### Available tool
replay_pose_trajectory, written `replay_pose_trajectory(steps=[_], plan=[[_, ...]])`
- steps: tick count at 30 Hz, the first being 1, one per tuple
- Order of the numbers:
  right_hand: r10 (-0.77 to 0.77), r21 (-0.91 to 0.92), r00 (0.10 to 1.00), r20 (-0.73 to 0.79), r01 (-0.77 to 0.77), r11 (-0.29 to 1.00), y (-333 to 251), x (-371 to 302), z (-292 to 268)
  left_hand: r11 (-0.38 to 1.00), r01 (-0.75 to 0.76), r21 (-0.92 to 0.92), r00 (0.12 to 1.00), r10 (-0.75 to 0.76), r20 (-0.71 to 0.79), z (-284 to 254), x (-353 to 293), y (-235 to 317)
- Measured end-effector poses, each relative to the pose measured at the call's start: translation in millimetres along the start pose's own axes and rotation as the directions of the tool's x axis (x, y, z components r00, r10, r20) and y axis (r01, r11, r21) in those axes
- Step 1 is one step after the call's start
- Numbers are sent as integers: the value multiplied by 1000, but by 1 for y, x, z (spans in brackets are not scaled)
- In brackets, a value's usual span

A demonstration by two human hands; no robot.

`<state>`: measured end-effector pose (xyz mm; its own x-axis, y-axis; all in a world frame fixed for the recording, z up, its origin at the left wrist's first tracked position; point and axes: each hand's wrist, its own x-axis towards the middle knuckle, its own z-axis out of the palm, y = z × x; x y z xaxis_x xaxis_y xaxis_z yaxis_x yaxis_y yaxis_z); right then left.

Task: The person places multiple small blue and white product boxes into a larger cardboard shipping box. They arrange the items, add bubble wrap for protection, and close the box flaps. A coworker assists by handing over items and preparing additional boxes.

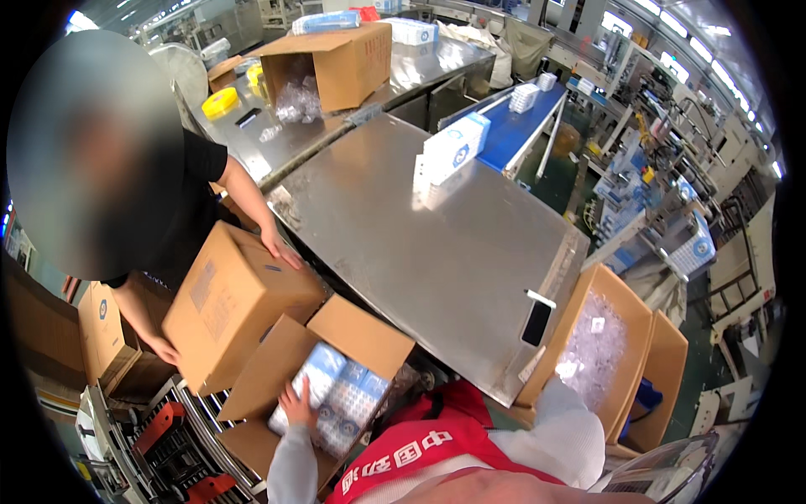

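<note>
My left hand (300, 406) lies with spread fingers on blue-and-white wrapped packs (353, 401) inside an open cardboard box (357, 336). It rests on them without gripping. The packs fill the box in rows, and its flaps stand up. My right arm in a grey sleeve (569, 418) reaches to the near edge of a tall carton (634, 336) of crumpled clear plastic pieces (598, 349). The right hand's fingers are hidden there, so what it touches cannot be seen.
A co-worker's hands hold a closed carton (235, 298) beside my box, above a roller conveyor (201, 428). On the steel table (395, 244) lie a phone (537, 321) and an upright pack (453, 151). Behind it runs a blue belt (520, 126). Another open carton (357, 67) stands at the back.
</note>
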<state>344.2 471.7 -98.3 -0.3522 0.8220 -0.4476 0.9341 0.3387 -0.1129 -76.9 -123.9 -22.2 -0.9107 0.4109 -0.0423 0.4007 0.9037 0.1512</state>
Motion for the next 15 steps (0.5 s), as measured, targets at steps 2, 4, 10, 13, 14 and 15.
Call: replay_pose_trajectory(steps=[2,4,10,13,14,15], plan=[[34,10,999,-4,-34,999,-21,4,-4,995,56,78,998,-53,-29,27,29,-18],[90,31,996,-26,-89,996,-24,-4,-6,871,-13,490,979,110,-169,47,41,-16],[148,92,975,-167,-134,987,-26,2,4,984,162,70,751,-169,639,79,41,24],[192,171,944,-270,-149,974,-17,2,20,979,182,91,732,-196,652,108,56,3],[415,838,909,49,-264,477,-25,7,22,985,142,103,729,-174,662,106,55,-2],[582,917,727,365,-174,-359,-28,8,25,990,94,109,724,-143,675,105,49,-5]])
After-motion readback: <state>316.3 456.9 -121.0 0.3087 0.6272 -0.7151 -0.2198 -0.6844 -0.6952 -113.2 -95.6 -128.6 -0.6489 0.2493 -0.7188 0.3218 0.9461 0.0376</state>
